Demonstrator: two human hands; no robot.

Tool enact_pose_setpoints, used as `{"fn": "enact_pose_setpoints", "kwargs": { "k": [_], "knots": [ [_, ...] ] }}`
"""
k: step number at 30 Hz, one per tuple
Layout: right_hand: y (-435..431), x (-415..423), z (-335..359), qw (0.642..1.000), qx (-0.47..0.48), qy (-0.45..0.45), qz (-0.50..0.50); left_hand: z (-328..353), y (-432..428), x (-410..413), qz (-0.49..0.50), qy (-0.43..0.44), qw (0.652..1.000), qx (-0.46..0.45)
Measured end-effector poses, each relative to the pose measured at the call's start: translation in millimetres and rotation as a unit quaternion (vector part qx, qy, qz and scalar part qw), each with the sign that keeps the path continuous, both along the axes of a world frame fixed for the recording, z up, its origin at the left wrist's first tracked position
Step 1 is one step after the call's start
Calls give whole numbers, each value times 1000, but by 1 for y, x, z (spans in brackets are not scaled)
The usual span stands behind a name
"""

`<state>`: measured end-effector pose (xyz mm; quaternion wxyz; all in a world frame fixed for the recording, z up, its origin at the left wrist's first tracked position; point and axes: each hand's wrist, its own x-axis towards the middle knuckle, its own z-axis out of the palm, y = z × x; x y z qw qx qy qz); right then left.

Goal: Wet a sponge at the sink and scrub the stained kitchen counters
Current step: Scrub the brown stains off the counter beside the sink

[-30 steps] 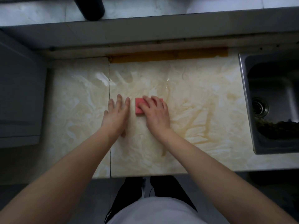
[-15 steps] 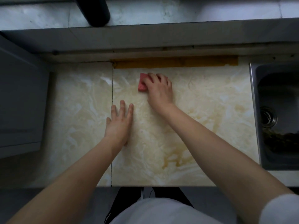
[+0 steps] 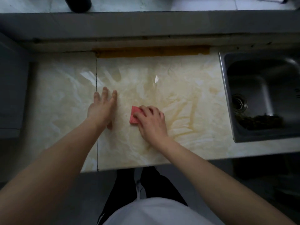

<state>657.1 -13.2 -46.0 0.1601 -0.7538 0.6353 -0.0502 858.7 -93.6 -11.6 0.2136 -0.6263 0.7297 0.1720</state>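
1. The counter (image 3: 162, 148) fills most of the view. It's a pale cream marble-look top, glossy and wet-looking, with a thin dark seam (image 3: 96, 140) running front to back on its left part.
2. The metal sink (image 3: 227, 101) is set into the counter at the right edge of the shot.
3. A grey ledge (image 3: 162, 23) runs along behind the counter.
4. A mustard-yellow strip (image 3: 152, 53) lies along the counter's back edge, from about the seam to near the sink.
5. Yellow-brown stains (image 3: 193, 109) streak the right half of the counter, between the hands and the sink.
6. There's a dark clump of gunk (image 3: 259, 121) on the sink floor toward the front, near the drain.
7. The left hand (image 3: 101, 109) is flat on the counter, palm down and fingers straight, just right of the seam. It isn't grasping anything.
8. The right hand (image 3: 151, 122) has its fingers curled over the sponge and holds it down against the counter.
9. A dark cylinder (image 3: 78, 4) stands on the pale surface past the ledge, top cut off by the frame.
10. The sponge (image 3: 134, 116) is pinkish red and lies flat on the counter about mid-width. Only its left part peeks out from under the right hand, between the two hands and well apart from the sink.
11. The round metal drain (image 3: 239, 103) sits at the left side of the sink floor.
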Motion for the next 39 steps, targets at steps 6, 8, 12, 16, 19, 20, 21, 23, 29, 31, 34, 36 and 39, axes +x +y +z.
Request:
{"fn": "enact_pose_setpoints", "kwargs": {
  "k": [6,8,12,16,19,20,21,23,29,31,34,36,39],
  "knots": [
    [70,-9,2,1000,2,-15,3,-2,43,-3,-10,26,995,-94],
    [88,-12,3,1000,3,-12,10,-4,59,-5,-26,40,992,-116],
    [116,-17,3,1000,14,-7,17,-6,79,-7,-35,48,991,-120],
    [140,-19,3,1000,9,-2,17,-2,81,-15,-26,59,995,-78],
    [146,-20,4,1000,-2,4,13,4,79,-29,-26,61,996,-62],
    [146,-20,4,1000,-5,7,13,5,79,-33,-29,59,996,-63],
    [146,-20,4,1000,-5,7,15,5,77,-38,-34,57,996,-63],
    [146,-21,3,1000,-1,6,24,4,74,-45,-40,56,996,-61],
    [135,-25,-2,999,12,0,37,1,54,-54,-39,44,997,-57],
    [125,-27,-3,999,4,-1,35,1,45,-55,-27,37,998,-54],
    [102,-30,-3,999,-21,-11,22,0,33,-57,-17,17,998,-54],
    [80,-32,-4,999,-34,-20,14,-2,25,-62,-12,10,999,-51],
    [44,-36,-8,999,-42,-23,-6,-4,16,-67,-6,11,1000,-26]
  ]
}}
